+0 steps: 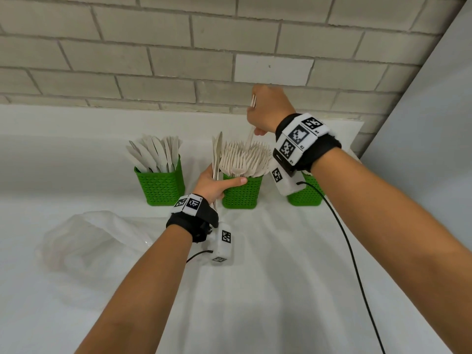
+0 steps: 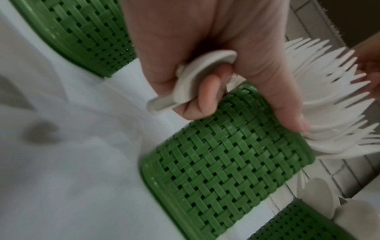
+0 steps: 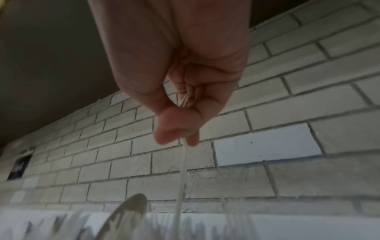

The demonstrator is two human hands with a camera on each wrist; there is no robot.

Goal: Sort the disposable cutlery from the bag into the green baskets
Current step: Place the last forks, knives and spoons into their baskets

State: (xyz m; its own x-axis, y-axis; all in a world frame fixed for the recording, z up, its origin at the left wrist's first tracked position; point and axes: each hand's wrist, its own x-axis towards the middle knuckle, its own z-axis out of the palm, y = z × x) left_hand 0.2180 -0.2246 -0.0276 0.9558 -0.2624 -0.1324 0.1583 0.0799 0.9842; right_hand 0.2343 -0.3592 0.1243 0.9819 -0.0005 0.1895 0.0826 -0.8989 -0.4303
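The right hand pinches thin cutlery pieces above the middle basket full of forks, while at 9 o'clock of it the left hand grips more cutlery, thumb on the rim.

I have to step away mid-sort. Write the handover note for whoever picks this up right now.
Left hand: grips a small bundle of cutlery, thumb against the fork basket.
Right hand: pinches one thin piece, type unclear, above the forks.
Done: knife basket full, fork basket full; right basket mostly hidden, spoons show in the left wrist view.
Left: drop the held piece, sort the left bundle. The bag lies on the table, contents unclear.
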